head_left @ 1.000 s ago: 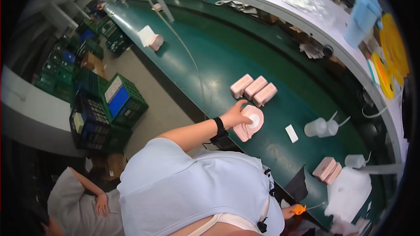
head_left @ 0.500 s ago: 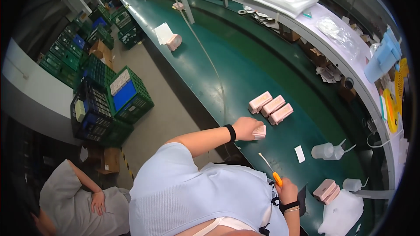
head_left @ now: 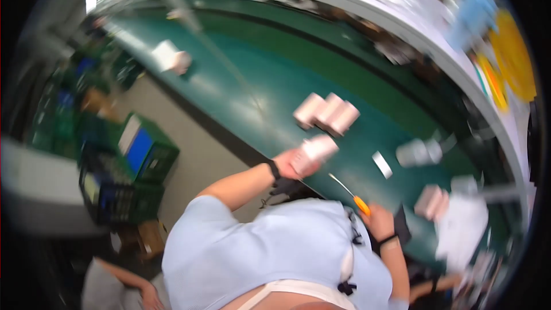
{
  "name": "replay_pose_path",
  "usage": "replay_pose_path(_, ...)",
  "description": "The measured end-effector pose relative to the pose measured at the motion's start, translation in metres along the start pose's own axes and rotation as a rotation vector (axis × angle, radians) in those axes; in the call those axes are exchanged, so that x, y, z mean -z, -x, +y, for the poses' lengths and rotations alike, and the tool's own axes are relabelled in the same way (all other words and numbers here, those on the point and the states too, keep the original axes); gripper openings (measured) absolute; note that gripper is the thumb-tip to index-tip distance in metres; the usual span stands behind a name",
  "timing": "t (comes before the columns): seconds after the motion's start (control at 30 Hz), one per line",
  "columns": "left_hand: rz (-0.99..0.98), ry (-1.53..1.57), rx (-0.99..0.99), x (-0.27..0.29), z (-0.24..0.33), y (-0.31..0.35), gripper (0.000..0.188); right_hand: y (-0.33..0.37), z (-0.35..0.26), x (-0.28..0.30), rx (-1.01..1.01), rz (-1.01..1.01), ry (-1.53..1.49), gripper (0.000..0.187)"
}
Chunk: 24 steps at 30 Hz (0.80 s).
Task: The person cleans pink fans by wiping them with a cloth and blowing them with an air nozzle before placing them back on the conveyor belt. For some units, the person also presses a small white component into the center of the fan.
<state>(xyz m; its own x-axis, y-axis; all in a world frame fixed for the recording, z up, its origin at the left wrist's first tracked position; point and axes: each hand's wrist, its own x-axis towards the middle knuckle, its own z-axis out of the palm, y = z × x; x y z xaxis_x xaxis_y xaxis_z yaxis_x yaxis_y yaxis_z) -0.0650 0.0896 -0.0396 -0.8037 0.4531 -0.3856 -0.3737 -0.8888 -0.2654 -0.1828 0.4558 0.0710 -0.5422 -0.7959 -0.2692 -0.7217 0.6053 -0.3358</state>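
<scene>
Okay, your left hand (head_left: 287, 165) is cupping a pink case (head_left: 317, 149) by the bench (head_left: 376, 138), likely for steadiness; at its five o'clock, your right hand (head_left: 379, 222) is gripping an orange-handled tool (head_left: 361, 205), probably leaving the shaft free. Three cases (head_left: 330, 113) are sitting at twelve, seemingly for reach.

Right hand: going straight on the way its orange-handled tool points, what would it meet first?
Probably the pink case held in the left hand: the orange-handled tool in the right hand points toward it, though blur leaves depth unclear.
</scene>
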Motion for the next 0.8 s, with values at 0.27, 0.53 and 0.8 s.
replay_pose_path(0.27, 0.317, -0.908, -0.583, -0.087, -0.040, -0.057, 0.048, 0.048, 0.022, -0.022, -0.095, 0.159, -0.273, 0.035)
replay_pose_path(0.53, 0.195, -1.465, -0.535, -0.111, -0.096, -0.210, 0.065, 0.155, 0.058, -0.062, -0.519, 0.378, -0.453, 0.039)
replay_pose_path(0.8, 0.384, -2.000, -0.419, -0.105, -0.196, -0.358, 0.082, 0.221, 0.079, -0.076, -0.701, 0.589, -0.630, 0.033)
